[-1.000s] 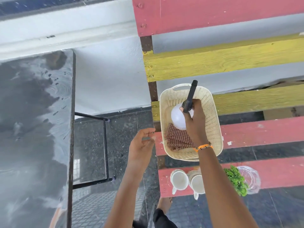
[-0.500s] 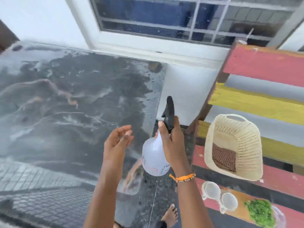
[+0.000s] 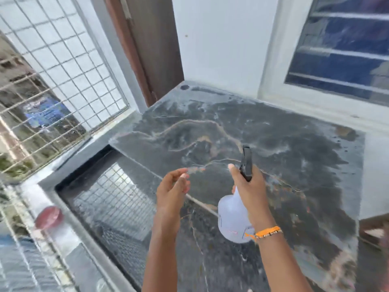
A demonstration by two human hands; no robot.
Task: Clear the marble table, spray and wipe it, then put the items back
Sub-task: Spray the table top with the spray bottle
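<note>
The dark marble table [image 3: 263, 131] fills the middle of the view, its top bare with pale veins and dusty smears. My right hand [image 3: 250, 186] grips the neck of a white spray bottle [image 3: 232, 220] with a black trigger head [image 3: 246, 163], held above the table's near part and pointing away from me. My left hand [image 3: 173, 186] hovers just left of the bottle, fingers loosely curled, holding nothing.
A wire-mesh grille [image 3: 52, 81] runs along the left. Below it lies a ledge [image 3: 69, 234] with a red round object [image 3: 48, 214]. A brown door [image 3: 151, 45] and a white wall stand behind the table. A window [image 3: 341, 45] is at the right.
The view has swung left from the bench and basket to the table. My right hand lifted the spray bottle out of the basket and carried it over the marble top.
</note>
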